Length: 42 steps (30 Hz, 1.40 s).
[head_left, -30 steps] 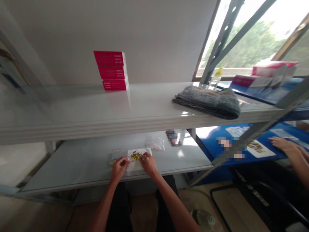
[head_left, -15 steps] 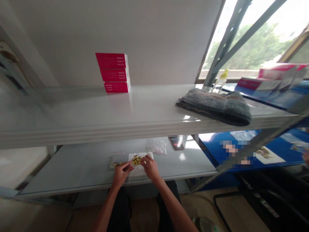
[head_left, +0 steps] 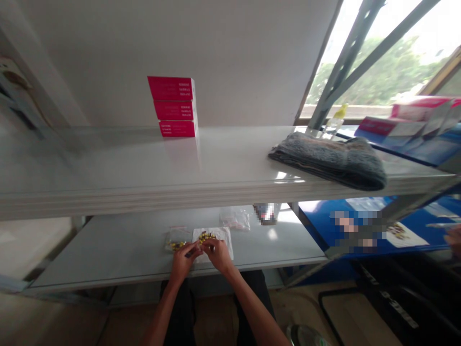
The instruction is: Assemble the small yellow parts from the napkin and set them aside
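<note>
The left hand (head_left: 183, 267) and right hand (head_left: 218, 255) are drawing closer together — both pinching small yellow pieces (head_left: 207, 236) above a white paper (head_left: 224, 238) on the shelf (head_left: 97, 254).

Black-flecked yellow pieces (head_left: 207, 236) lie on white paper (head_left: 223, 235); the stacked boxes (head_left: 175, 90) are magenta.

We cannot tell what the tiny yellow pieces (head_left: 207, 237) at six o'clock are, the blurred object (head_left: 264, 214) and pixelated patch (head_left: 355, 228) are unreadable, and a co-worker's hand (head_left: 454, 239) is cut off at three o'clock.
</note>
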### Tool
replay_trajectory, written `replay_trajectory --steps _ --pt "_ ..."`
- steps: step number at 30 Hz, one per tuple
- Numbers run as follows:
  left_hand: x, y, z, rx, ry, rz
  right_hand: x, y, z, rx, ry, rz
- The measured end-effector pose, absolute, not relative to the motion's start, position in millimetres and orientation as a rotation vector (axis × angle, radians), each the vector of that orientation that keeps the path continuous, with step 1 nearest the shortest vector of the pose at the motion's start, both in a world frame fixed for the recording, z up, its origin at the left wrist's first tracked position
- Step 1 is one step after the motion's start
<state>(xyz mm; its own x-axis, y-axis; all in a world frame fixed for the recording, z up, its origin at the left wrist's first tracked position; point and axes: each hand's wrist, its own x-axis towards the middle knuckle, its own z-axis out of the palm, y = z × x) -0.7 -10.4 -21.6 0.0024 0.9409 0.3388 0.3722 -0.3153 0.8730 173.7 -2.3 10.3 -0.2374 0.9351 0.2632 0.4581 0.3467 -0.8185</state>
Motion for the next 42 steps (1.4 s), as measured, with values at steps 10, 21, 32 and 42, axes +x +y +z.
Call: replay_trajectory --steps 10,21,32,42 --pt "-11.0 -8.8 -27.9 1.414 1.369 1.331 175.7 6.2 7.8 -1.154 -1.912 0.632" --pt "-12.0 -8.7 -22.2 1.339 1.426 1.317 166.9 80.4 21.4 -1.656 -2.122 0.558" --pt "-12.2 -7.0 -22.9 1.373 1.434 1.349 177.0 59.1 31.8 -1.407 -2.157 0.59" --pt "-10.9 -9.2 -19.7 1.344 1.402 1.346 168.6 27.0 40.0 -1.206 -2.192 0.655"
